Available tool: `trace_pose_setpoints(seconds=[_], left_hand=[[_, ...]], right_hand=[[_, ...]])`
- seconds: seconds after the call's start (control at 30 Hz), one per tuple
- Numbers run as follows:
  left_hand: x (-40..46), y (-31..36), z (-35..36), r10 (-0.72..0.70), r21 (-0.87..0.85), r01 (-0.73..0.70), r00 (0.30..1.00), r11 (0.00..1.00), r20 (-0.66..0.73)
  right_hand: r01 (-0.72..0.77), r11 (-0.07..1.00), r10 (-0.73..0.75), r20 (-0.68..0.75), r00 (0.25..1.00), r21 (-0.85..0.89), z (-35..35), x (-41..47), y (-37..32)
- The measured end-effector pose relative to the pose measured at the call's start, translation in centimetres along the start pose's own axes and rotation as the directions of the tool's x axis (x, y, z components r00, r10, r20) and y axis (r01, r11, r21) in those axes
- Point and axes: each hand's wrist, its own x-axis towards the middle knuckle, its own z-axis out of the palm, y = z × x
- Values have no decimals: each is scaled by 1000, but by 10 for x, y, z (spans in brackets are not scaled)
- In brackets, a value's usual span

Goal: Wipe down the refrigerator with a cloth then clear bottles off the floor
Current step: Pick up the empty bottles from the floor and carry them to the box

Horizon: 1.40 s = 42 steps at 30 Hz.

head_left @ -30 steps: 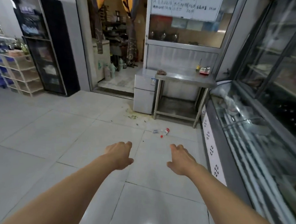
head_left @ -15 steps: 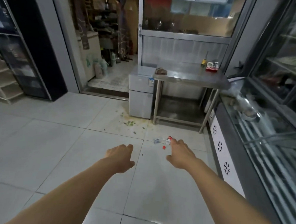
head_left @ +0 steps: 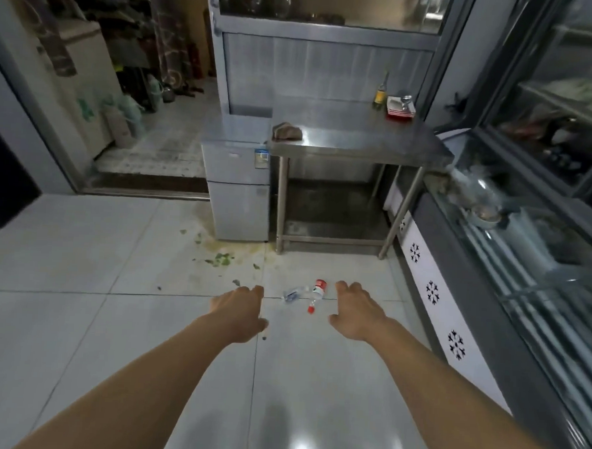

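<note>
Both hands empty, fingers loosely spread: left hand (head_left: 240,312), right hand (head_left: 358,311), centre frame. Wipe step pending; next likely fetch cloth (head_left: 286,131) on table (head_left: 361,138) beside fridge (head_left: 236,187). Bottles (head_left: 306,293) on floor.

Two bottles (head_left: 306,294) lie on the floor (head_left: 80,264), between left hand (head_left: 240,312) and right hand (head_left: 358,311). Beyond them: refrigerator (head_left: 238,190), table (head_left: 357,138) touching its right side. Cloth (head_left: 286,131) on table's left end. Display case (head_left: 525,270) along right.
</note>
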Motion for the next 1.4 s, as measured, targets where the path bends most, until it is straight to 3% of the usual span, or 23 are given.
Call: trace_pose_setpoints(seconds=[0.17, 0.37, 0.53, 0.77, 1.13, 1.4], left_hand=[[99, -20, -23, 66, 32, -68, 996, 997, 60], [203, -20, -24, 152, 94, -165, 980, 982, 128], [300, -10, -16, 167, 131, -188, 974, 973, 154], [432, -2, 21, 157, 57, -172, 965, 983, 208], [599, -23, 153, 94, 33, -110, 941, 993, 326], [723, -41, 311, 57, -47, -43, 937, 998, 344]], right_hand=[[-76, 995, 78, -23, 997, 67, -10, 72, -6], [-227, 968, 221, 63, 973, 111, -10, 158, 14], [-274, 950, 256, 125, 958, 148, -1, 249, 38], [-314, 931, 272, 215, 938, 188, 33, 378, 71], [-429, 868, 337, 336, 879, 252, 182, 517, 109], [-461, 833, 391, 264, 882, 306, 330, 620, 144]])
